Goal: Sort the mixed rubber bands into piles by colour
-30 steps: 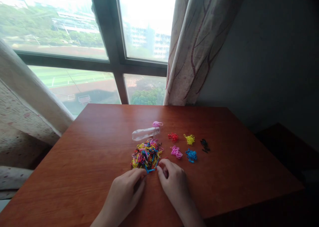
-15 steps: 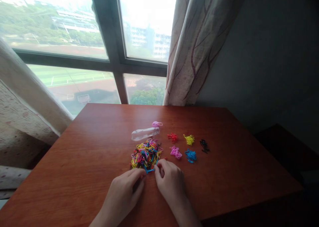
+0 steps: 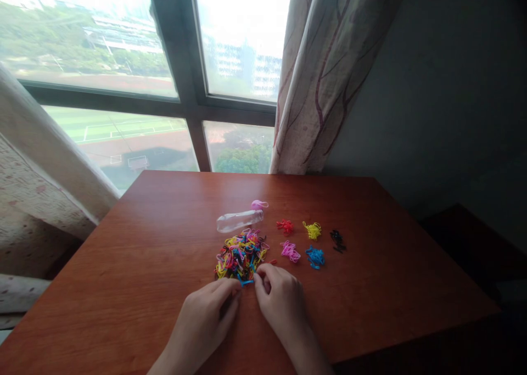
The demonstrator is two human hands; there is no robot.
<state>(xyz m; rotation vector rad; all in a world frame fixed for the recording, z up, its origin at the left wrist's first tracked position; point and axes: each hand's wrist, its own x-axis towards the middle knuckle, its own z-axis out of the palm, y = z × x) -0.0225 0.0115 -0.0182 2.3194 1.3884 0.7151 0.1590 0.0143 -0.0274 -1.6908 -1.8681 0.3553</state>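
A mixed pile of small coloured rubber bands lies on the table in front of my hands. At its near edge a blue rubber band spans the gap between my fingertips. My left hand pinches the band's left end between thumb and fingers. My right hand is closed in a pinch at the pile's near right edge, its fingertips close to the band's other end. What the right fingertips hold is too small to make out.
Sorted clumps of bands lie to the right: red, yellow, pink, blue and black. Behind the pile lie a clear bottle and a pink cap. The wooden table meets a window.
My right fingertips have shifted very slightly left, and less blue shows beside them. My left hand, the pile and the sorted clumps stay in place.
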